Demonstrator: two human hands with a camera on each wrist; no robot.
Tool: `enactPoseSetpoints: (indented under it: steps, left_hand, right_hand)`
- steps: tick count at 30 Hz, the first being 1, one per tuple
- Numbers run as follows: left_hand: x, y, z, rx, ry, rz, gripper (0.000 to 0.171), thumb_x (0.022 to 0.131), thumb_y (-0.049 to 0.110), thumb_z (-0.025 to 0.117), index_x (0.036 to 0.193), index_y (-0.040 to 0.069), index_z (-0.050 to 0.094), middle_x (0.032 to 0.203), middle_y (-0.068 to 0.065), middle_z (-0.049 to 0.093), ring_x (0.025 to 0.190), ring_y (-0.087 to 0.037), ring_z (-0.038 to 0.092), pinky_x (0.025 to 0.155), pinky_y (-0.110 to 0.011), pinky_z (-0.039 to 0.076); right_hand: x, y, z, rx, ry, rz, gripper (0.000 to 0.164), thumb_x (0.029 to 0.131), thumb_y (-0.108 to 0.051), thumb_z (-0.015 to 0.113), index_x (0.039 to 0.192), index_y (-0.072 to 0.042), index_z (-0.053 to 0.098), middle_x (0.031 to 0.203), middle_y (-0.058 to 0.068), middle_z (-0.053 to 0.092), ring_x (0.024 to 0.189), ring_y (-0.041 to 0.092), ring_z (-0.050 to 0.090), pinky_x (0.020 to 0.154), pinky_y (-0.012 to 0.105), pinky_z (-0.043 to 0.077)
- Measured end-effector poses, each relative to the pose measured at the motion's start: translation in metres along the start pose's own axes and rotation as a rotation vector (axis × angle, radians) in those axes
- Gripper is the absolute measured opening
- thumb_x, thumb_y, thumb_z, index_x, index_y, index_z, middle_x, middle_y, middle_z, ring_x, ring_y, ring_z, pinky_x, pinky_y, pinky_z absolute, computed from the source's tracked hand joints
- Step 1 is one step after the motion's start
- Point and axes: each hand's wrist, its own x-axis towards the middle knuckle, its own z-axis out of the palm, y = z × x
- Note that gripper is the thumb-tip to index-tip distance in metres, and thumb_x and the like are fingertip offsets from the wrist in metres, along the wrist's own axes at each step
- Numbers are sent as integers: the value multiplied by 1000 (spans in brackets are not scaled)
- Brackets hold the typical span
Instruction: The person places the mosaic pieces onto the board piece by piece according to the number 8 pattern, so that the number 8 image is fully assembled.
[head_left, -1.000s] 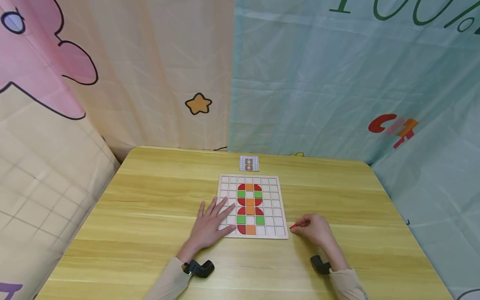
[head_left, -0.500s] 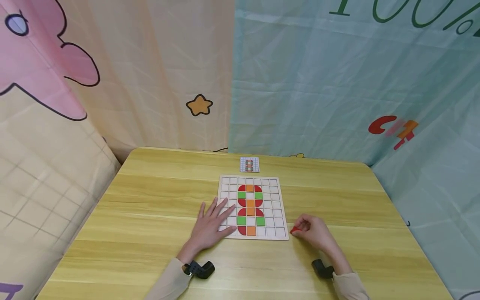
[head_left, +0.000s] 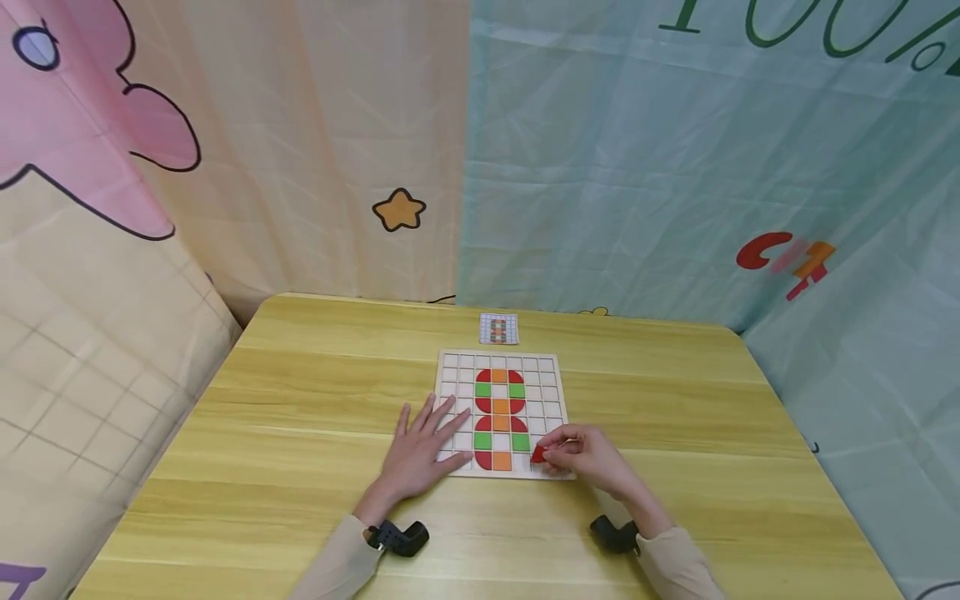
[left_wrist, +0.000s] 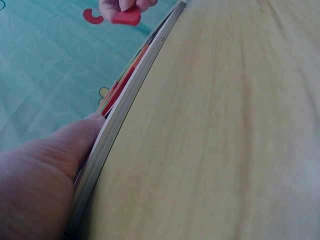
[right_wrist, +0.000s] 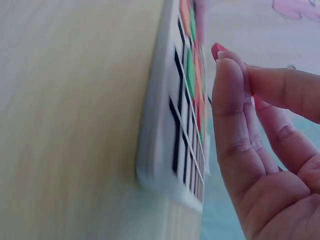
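A square white grid board (head_left: 549, 404) lies on the table, bearing red rounded, orange and green square tiles in a column pattern. My left hand (head_left: 420, 454) rests with spread fingers over the board's left edge; its thumb (left_wrist: 75, 140) lies on the rim in the left wrist view. Between thumb and fingers my right hand (head_left: 592, 458) pinches a red tile (head_left: 537, 454) above the board's lower right part. In the left wrist view that red tile (left_wrist: 126, 17) has one rounded corner and hangs apart from the board. Only its tip shows in the right wrist view.
A small pattern card (head_left: 498, 329) with a similar column design lies behind the board. The wooden table (head_left: 315, 375) reaches back to printed curtains (head_left: 600, 167). Black wrist cameras (head_left: 405, 539) sit on both wrists, close to the tabletop.
My right hand has moved left with the red tile, from beside the board's right edge to above its lower right squares. The left hand stays where it was.
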Motion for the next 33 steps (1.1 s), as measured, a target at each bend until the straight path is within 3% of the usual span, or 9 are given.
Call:
enactPoseSetpoints:
  steps: [3,13,20,33]
  left_hand:
    - [0,1,-1,-2,-5,-1,64,92,59,47,146,25,40,154,-4,26,142,-33,11,109,-58,-1]
    - [0,2,-2,14,-19,-6,65,92,59,45,147,25,39,155,-4,24,142,-33,10,109,-59,0]
    - [0,2,-1,15,-16,-11,65,92,60,45,146,26,39,155,-4,24,142,-33,10,109,-58,-1]
    - [1,3,-2,-19,-2,-9,65,90,57,51,145,24,41,154,-5,27,141,-34,13,109,-59,0]
  right_hand:
    - [8,1,9,-29,-14,18,18,86,-9,71,96,5,68,83,14,68,72,28,67,67,35,57]
    - [26,0,18,-275,-3,-9,6,84,-7,71,81,-2,70,69,3,65,57,16,60,55,29,53]
    - [32,-5,24,-325,13,-14,7,81,-6,74,76,-3,71,65,1,65,54,13,59,53,26,51]
    - [30,-3,31,-420,116,-4,14,80,-11,77,73,-8,65,62,-2,57,53,11,52,48,23,44]
